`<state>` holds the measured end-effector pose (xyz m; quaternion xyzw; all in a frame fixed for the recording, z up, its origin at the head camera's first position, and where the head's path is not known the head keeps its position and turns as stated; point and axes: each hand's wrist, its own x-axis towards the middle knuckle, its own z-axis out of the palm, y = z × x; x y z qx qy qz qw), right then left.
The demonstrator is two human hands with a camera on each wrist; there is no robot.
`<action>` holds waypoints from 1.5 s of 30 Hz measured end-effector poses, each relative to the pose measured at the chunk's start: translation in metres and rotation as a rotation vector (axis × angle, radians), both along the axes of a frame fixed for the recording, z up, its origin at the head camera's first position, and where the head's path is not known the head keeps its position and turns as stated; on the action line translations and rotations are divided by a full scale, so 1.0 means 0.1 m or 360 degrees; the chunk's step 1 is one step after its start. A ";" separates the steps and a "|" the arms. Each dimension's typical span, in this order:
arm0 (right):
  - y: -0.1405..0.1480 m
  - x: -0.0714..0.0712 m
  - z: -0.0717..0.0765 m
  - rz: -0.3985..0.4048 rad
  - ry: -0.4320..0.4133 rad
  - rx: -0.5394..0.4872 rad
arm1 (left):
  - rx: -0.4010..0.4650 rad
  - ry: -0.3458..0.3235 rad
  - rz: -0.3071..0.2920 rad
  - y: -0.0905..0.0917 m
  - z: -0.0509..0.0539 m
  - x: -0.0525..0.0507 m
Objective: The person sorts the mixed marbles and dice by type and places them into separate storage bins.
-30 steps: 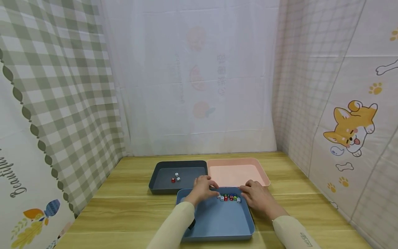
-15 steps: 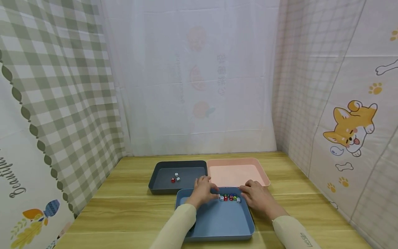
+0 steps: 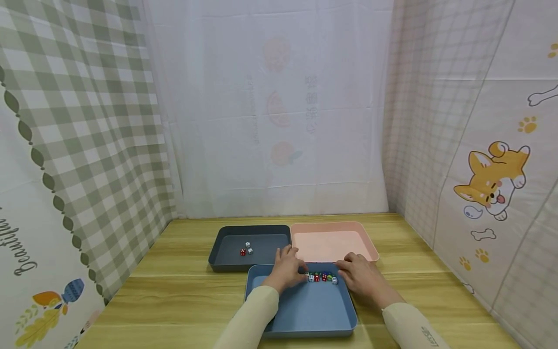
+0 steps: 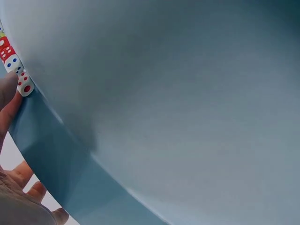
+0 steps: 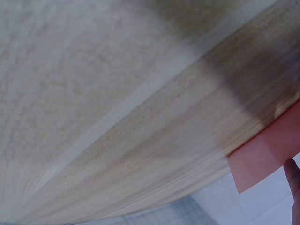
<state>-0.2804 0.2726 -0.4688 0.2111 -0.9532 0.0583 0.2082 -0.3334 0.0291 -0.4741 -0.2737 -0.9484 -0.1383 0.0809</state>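
My left hand (image 3: 285,271) reaches over the back left of the blue tray (image 3: 311,310). In the left wrist view its thumb and a finger pinch a white die with red pips (image 4: 26,85) at the row's end. Beside it sit a white die with blue pips (image 4: 12,63) and a red die (image 4: 6,50). The row of small coloured dice (image 3: 324,277) runs along the tray's back wall. My right hand (image 3: 359,276) rests by the tray's back right corner, fingers loosely bent, apparently holding nothing; in the right wrist view only a fingertip (image 5: 291,171) shows.
A dark tray (image 3: 226,261) with a red die (image 3: 242,252) and two white dice (image 3: 249,248) stands back left. Beside it is a pink tray (image 3: 335,242). All stand on a wood-grain table (image 3: 174,291), with hanging cloths (image 3: 279,194) behind and at both sides.
The left hand has shifted slightly right, and its thumb now covers more of the die at the row's left end. The right hand and the trays have stayed in place.
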 end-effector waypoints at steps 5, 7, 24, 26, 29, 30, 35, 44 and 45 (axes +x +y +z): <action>0.01 -0.01 0.00 0.0014 0.0014 -0.0005 | 0.0003 -0.0025 -0.0021 -0.01 0.01 0.01; 0.01 -0.01 0.00 0.0020 0.0017 -0.0007 | 0.0017 -0.0051 -0.0023 -0.02 0.02 0.02; 0.01 -0.02 -0.01 0.0002 -0.0002 0.0015 | -0.0001 -0.0044 -0.0028 -0.04 0.03 0.01; 0.01 -0.02 -0.01 0.0004 0.0000 0.0011 | 0.0018 -0.0057 -0.0030 -0.04 0.03 0.00; 0.01 -0.02 -0.01 -0.0004 -0.0008 0.0012 | 0.0023 -0.0077 -0.0021 -0.04 0.05 -0.01; 0.01 -0.02 -0.01 -0.0007 -0.0015 0.0010 | 0.0033 -0.0089 -0.0023 -0.04 0.06 -0.01; 0.01 -0.02 0.00 -0.0019 -0.0036 0.0011 | 0.0041 -0.0115 -0.0032 -0.04 0.11 -0.01; 0.01 -0.01 -0.01 -0.0002 -0.0010 -0.0010 | 0.0106 -0.0101 -0.0044 -0.10 0.23 -0.05; 0.01 -0.01 -0.01 -0.0003 -0.0013 -0.0012 | 0.0122 -0.0104 -0.0047 -0.11 0.25 -0.06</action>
